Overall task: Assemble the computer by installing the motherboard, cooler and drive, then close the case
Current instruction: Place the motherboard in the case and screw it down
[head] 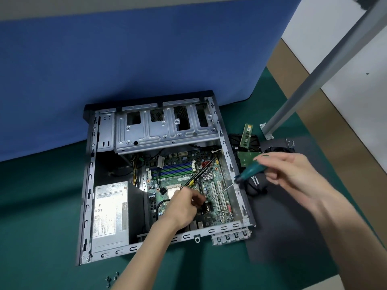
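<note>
The case [227, 147] lies open on the green mat [41, 216] in the middle of the frame; the motherboard [184, 176] sits inside it, in the lower right part, with the power supply [110, 214] to its left and the drive cage [165, 126] above.

The left hand [184, 206] reaches in from the bottom edge over the board's centre; its fingers are curled with the tips bunched together low on the board; whether they pinch anything cannot be told.

The right hand [293, 174] hovers at the right of the frame, fingers and thumb closed round the teal handle of a screwdriver [249, 171]; the shaft slants down and left, its tip just beside the left fingertips.

Outside the case, right of its wall, lie the drive [248, 160] with its green board up, and a RAM stick [247, 135] above it.

A few screws [112, 279] lie on the mat at the bottom left.
</note>
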Tool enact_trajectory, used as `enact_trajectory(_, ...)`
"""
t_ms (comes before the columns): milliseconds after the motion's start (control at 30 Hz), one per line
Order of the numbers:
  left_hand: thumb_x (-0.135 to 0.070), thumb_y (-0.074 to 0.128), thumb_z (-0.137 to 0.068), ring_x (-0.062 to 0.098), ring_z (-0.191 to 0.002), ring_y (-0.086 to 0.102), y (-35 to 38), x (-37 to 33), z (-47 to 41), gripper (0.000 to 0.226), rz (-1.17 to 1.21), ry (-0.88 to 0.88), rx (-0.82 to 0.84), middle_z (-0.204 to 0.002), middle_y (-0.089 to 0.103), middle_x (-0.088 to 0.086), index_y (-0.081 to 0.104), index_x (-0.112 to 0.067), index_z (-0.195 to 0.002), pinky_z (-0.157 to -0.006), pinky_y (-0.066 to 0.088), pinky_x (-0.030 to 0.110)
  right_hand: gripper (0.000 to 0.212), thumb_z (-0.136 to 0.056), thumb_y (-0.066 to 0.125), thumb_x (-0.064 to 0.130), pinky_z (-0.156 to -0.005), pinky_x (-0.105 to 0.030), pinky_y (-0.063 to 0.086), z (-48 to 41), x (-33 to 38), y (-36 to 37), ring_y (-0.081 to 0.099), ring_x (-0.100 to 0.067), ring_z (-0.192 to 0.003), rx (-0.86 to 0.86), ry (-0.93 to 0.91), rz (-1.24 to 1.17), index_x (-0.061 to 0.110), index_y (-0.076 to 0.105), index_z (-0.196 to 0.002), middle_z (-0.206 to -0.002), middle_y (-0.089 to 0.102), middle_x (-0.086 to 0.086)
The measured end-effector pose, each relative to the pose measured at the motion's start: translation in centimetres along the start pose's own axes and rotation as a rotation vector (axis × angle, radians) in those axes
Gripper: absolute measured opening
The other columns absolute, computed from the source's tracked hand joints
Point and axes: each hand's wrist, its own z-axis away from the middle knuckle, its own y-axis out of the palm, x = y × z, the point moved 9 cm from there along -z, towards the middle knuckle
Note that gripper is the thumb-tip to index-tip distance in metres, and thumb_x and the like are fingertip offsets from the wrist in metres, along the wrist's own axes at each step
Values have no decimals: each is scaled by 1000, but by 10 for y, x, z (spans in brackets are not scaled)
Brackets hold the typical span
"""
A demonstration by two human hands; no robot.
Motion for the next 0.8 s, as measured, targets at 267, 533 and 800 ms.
enact_trajectory(267,-5,48,-92,26,-103,59,9,-12,6,32,-429,28,-44,-118,59,8,63,-18,-117,-89,49,37,20,-84,59,32,-76,-36,58,-16,-56,-56,65,-18,-74,-20,102,-811,13,53,-84,-78,62,-5)
enact_trajectory(533,-4,46,-93,27,-99,59,10,-19,9,35,-528,46,-71,-115,59,10,64,-20,-119,-84,50,34,18,-82,72,0,-37,-19,29,5,-162,-68,41,-11,-42,-151,454,344,-11,62,-92,-57,59,-6)
enact_trajectory(800,-3,45,-91,29,-99,59,9,-18,10,35,-543,47,-76,-112,62,11,64,-18,-116,-85,50,39,21,-83,68,4,-79,-36,53,-5,-178,-47,64,-28,-93,-93,335,1052,9,62,-102,-100,66,-10)
